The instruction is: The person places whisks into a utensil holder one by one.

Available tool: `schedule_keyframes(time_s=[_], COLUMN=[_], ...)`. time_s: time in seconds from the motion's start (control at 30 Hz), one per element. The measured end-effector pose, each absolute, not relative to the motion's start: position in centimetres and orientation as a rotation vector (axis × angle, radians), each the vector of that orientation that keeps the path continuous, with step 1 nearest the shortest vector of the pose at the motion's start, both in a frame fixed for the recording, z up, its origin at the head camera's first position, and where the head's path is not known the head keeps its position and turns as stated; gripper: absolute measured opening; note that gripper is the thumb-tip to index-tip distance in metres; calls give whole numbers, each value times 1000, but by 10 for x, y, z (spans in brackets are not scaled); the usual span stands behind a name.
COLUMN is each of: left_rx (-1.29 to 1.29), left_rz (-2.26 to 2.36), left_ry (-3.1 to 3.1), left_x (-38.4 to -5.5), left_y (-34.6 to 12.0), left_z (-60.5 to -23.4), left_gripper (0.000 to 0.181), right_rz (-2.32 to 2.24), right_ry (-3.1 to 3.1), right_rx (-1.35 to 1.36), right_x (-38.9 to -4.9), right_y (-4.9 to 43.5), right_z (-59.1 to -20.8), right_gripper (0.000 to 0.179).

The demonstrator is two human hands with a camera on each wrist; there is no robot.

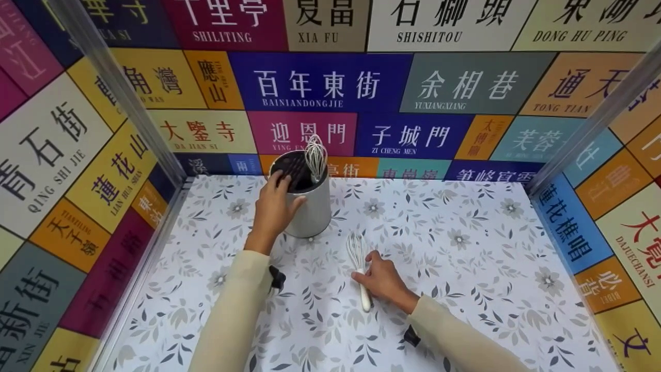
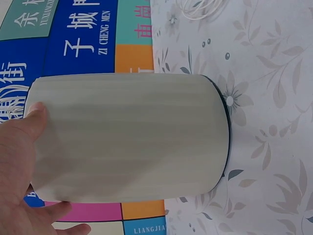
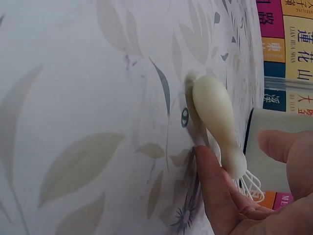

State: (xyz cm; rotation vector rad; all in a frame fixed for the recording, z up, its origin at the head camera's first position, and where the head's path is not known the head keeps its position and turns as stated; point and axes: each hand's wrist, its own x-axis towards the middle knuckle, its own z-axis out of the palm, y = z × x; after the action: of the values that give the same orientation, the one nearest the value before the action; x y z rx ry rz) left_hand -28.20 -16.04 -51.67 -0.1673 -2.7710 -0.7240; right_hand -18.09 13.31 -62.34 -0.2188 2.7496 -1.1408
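Note:
A light grey cylindrical utensil holder stands upright on the cloth. My left hand grips its rim, fingers reaching over the opening and the thumb against the outer wall, as the left wrist view shows. A wire whisk and a dark slotted utensil stand inside. In front of it, another whisk with a cream handle lies on the cloth. My right hand is around this whisk's neck. In the right wrist view the fingers are beside the neck, with the thumb apart above it.
The table is covered by a white cloth with grey leaves and flowers. Colourful panels with place names rise behind and on both sides. Metal posts mark the back corners.

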Motion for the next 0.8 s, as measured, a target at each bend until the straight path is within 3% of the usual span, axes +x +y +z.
schedule_keyframes(time_s=[0.33,0.8], left_rx=[-137,-133], left_rz=[-733,-744], left_ry=[-2790,-2781], left_x=[-283,-283], left_y=[-159,-159], left_z=[-517,-516], left_gripper=[69,69], right_rz=[-1239,-1414], right_ry=[2606,2534], right_rx=[-105,6], right_x=[-181,-206], right_y=[133,127], right_z=[-624,-584], right_gripper=[30,34])
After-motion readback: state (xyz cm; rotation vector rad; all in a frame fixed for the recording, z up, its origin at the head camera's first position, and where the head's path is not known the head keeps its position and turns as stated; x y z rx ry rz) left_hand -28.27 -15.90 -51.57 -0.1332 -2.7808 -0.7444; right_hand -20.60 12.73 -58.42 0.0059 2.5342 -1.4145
